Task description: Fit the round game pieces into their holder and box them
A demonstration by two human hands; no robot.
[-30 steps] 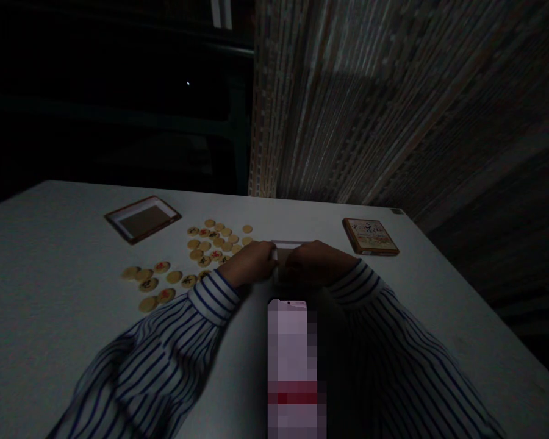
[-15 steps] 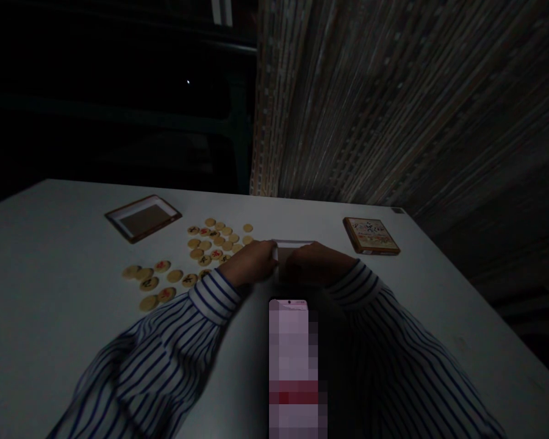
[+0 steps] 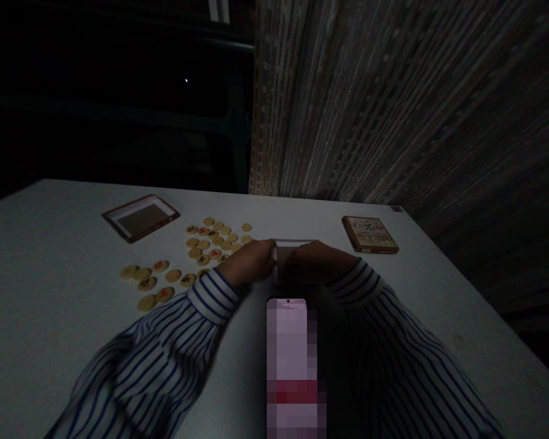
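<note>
Between my two hands is a shallow open box (image 3: 293,243) with pale walls and a brownish inside, on or just above the white table. My left hand (image 3: 249,262) is closed around its left side, thumb at the edge. My right hand (image 3: 324,261) grips the right side, its fingers partly lost in shadow over the box's inside. Close by my left hand and sleeve lie several round xiangqi pieces (image 3: 203,245), some with red or black characters facing up, others plain side up. My left sleeve covers part of the group.
At the back left an open box half (image 3: 141,218) lies hollow side up. A closed printed box (image 3: 370,234) lies at the right. Nearer me, a lit phone (image 3: 287,347) with a blurred screen lies on the white table (image 3: 73,341). A slatted curtain (image 3: 329,97) hangs behind.
The view has shifted very slightly. My hands keep the same hold on the shallow box, and the pieces lie as before.
</note>
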